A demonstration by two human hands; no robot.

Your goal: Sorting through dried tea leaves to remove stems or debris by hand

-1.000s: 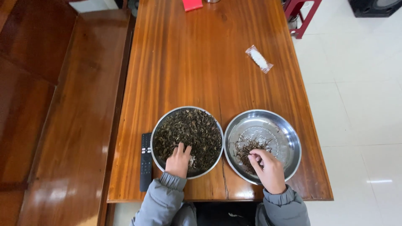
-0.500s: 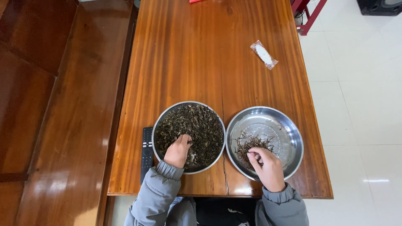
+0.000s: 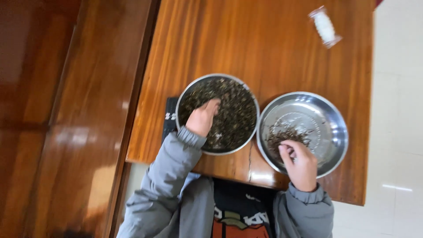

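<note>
Two round metal bowls stand side by side near the front edge of a wooden table (image 3: 264, 48). The left bowl (image 3: 253, 105) is full of dark dried leaves (image 3: 235, 114). My left hand (image 3: 202, 118) rests in those leaves with its fingers curled and pressed into them. The right bowl (image 3: 328, 112) is mostly bare and holds a small heap of dark stems (image 3: 284, 134). Over that heap my right hand (image 3: 299, 163) has its fingers bent, the fingertips pinched on a few stems.
A black flat device (image 3: 170, 119) lies on the table left of the left bowl. A small clear packet with white contents (image 3: 324, 27) lies at the far right of the table. A wooden bench (image 3: 83, 110) runs along the left; pale floor tiles (image 3: 396, 110) are on the right.
The camera has tilted and moved closer. My left hand has slid farther up into the leaves of the left bowl. My right hand stays over the stems in the right bowl.
</note>
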